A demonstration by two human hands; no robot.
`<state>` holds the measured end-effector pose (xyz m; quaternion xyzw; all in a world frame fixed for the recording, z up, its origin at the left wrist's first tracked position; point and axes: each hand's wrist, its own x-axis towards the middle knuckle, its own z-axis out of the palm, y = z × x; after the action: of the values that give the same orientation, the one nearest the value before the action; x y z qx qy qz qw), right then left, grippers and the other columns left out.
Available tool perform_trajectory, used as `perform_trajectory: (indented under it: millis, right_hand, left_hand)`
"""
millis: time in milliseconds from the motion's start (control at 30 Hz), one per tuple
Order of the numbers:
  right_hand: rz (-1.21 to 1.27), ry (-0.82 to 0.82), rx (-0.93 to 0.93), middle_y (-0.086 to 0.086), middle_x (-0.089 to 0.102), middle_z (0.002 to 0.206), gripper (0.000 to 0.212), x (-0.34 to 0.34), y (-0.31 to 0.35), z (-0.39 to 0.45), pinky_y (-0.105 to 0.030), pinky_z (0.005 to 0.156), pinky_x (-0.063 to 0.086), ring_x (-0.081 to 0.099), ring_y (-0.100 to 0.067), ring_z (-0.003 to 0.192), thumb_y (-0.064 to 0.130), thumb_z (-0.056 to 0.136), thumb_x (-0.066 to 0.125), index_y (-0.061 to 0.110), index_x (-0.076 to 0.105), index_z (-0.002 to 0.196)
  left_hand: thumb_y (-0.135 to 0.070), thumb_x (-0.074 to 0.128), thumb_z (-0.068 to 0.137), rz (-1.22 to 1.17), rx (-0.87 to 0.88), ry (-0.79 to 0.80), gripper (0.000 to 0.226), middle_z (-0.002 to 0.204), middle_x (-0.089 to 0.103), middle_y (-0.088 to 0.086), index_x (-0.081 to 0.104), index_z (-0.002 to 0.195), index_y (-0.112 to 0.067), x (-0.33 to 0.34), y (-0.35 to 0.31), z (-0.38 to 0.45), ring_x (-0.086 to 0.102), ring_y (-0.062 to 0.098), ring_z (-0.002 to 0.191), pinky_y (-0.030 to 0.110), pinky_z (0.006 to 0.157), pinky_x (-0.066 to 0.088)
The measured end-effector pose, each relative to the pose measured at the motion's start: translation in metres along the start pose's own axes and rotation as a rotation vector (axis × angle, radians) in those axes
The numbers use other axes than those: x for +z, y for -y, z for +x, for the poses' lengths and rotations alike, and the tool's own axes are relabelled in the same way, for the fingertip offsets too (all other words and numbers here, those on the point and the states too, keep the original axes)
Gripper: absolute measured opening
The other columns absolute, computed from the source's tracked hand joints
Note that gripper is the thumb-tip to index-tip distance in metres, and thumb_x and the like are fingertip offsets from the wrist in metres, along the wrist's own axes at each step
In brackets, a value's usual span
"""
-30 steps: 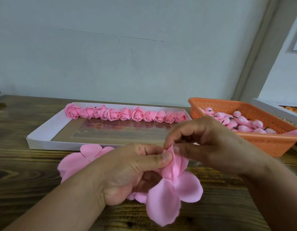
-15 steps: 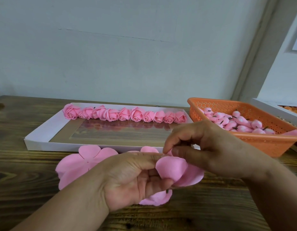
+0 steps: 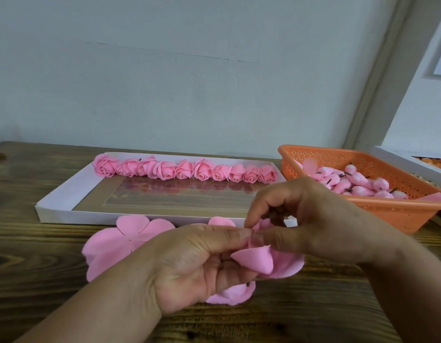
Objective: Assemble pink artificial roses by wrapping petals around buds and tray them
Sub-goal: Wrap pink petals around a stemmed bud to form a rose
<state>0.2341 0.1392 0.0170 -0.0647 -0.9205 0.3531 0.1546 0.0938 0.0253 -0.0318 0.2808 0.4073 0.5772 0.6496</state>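
**Petals pinched around a bud at the desk's front edge**

Dark wooden desk [image 3: 28, 256] runs along a pale grey wall. On it, toward the back, lies a shallow white tray [image 3: 63, 194] with a row of finished pink roses [image 3: 184, 169] lined up along its far side. To the right sits an orange perforated basket [image 3: 387, 214] holding a heap of pink buds [image 3: 358, 181], some with short dark stems showing. A flat pink petal sheet [image 3: 120, 241] lies on the desk just in front of the tray, partly hidden by the left forearm.

Both hands meet in front of the tray. The left hand [image 3: 189, 266] is closed, thumb on top, gripping a part-wrapped rose [image 3: 264, 258] whose loose petals spread out to the right and below the palm. The right hand [image 3: 313, 219] pinches the top of the same rose with thumb and forefinger, touching the left thumb tip. The bud inside is mostly hidden by the fingers and folded petals.
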Motion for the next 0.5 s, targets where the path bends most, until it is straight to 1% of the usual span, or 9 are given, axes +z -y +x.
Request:
perform_trajectory:
  millis: [100,200,267,300,333,400,433,500]
  right_hand:
    - [-0.008,-0.016,0.003,-0.008,0.066,0.072,0.006,0.0013,-0.0001,0.0011,-0.043,0.059,0.049,0.058,-0.025,0.061,0.006,0.077,0.074,0.01,0.071,0.079]
    - [0.006,-0.016,0.004,-0.013,0.066,0.074,0.004,0.0,0.0012,-0.0003,-0.051,0.06,0.05,0.059,-0.035,0.066,0.01,0.078,0.073,0.011,0.071,0.082]
    - [0.009,0.002,-0.003,-0.011,0.068,0.079,0.011,-0.0024,0.0032,-0.0026,-0.048,0.067,0.051,0.062,-0.029,0.072,0.014,0.076,0.067,0.012,0.071,0.086]
    - [0.027,0.016,-0.001,-0.01,0.069,0.082,0.016,-0.0036,0.0043,-0.0038,-0.046,0.069,0.052,0.063,-0.027,0.074,0.015,0.074,0.066,0.012,0.071,0.088]
    - [0.044,0.031,0.005,-0.01,0.068,0.083,0.02,-0.0047,0.0052,-0.0051,-0.044,0.07,0.052,0.063,-0.026,0.075,0.017,0.071,0.066,0.012,0.071,0.09]
    - [0.033,0.059,0.024,-0.01,0.067,0.085,0.03,-0.0058,0.0059,-0.0071,-0.045,0.071,0.052,0.062,-0.026,0.076,0.022,0.064,0.068,0.015,0.07,0.093]
    - [0.008,0.071,0.031,-0.009,0.067,0.085,0.033,-0.006,0.0055,-0.0075,-0.046,0.073,0.052,0.062,-0.026,0.076,0.02,0.062,0.07,0.016,0.069,0.095]
    - [-0.05,0.092,0.036,-0.005,0.066,0.086,0.039,-0.0051,0.0054,-0.0072,-0.046,0.074,0.052,0.062,-0.023,0.077,0.02,0.058,0.074,0.019,0.068,0.097]
  left_hand:
    - [-0.005,0.068,0.062,-0.034,-0.057,-0.008,0.019,0.079,0.072,0.017,0.076,0.078,0.002,0.001,-0.004,-0.0015,0.071,0.021,0.066,0.027,0.054,0.059]
    - [-0.004,0.069,0.061,-0.005,-0.045,-0.021,0.014,0.076,0.07,0.017,0.076,0.072,0.002,0.0047,-0.005,-0.0025,0.068,0.02,0.062,0.026,0.053,0.058]
    - [-0.003,0.069,0.061,-0.001,-0.033,-0.04,0.012,0.071,0.067,0.02,0.073,0.069,0.005,0.0065,-0.0041,-0.0028,0.064,0.021,0.053,0.024,0.045,0.055]
    - [-0.003,0.07,0.06,-0.003,-0.032,-0.042,0.014,0.071,0.066,0.021,0.073,0.07,0.006,0.0069,-0.0035,-0.0029,0.063,0.022,0.051,0.023,0.042,0.053]
    - [-0.003,0.071,0.057,0.0,-0.033,-0.044,0.019,0.074,0.066,0.023,0.073,0.073,0.007,0.0066,-0.0029,-0.0025,0.064,0.024,0.056,0.023,0.042,0.053]
    - [-0.004,0.072,0.053,0.007,-0.027,-0.058,0.026,0.08,0.067,0.024,0.074,0.076,0.008,0.0053,-0.0016,-0.0015,0.064,0.026,0.068,0.025,0.046,0.056]
    - [-0.004,0.071,0.053,0.007,-0.019,-0.063,0.025,0.078,0.068,0.022,0.074,0.075,0.007,0.005,-0.0011,-0.0011,0.065,0.025,0.067,0.025,0.048,0.057]
    - [-0.004,0.069,0.054,0.002,0.003,-0.064,0.017,0.071,0.069,0.019,0.075,0.069,0.004,0.0058,-0.0005,-0.0008,0.066,0.021,0.056,0.026,0.049,0.057]
